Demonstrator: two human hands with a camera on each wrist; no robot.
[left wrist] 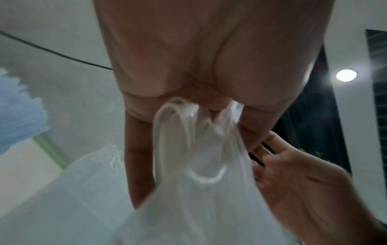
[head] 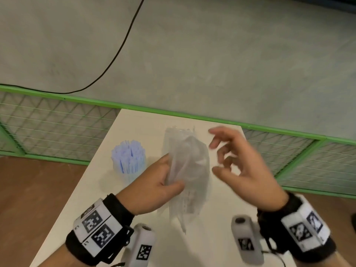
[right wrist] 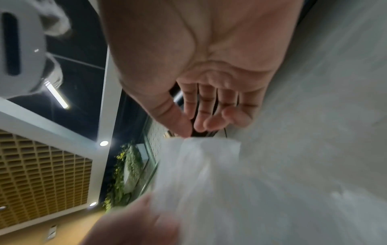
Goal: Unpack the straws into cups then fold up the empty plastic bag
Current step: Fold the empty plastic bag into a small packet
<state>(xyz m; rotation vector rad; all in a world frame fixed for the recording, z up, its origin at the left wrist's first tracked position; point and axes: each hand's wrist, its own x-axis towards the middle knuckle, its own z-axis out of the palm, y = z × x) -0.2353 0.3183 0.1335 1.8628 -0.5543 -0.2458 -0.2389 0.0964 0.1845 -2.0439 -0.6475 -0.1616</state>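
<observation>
A clear empty plastic bag hangs crumpled above the white table. My left hand grips it at its middle, thumb and fingers curled round the film; the left wrist view shows the bunched bag between them. My right hand hovers just right of the bag with loosely spread fingers, holding nothing. In the right wrist view the bag lies just beyond that hand's fingertips. A cup full of pale blue straws stands at the table's left side.
A green-framed mesh barrier runs behind the table, with grey floor and a black cable beyond. Brown floor lies left of the table. Both wrists carry camera units with printed markers.
</observation>
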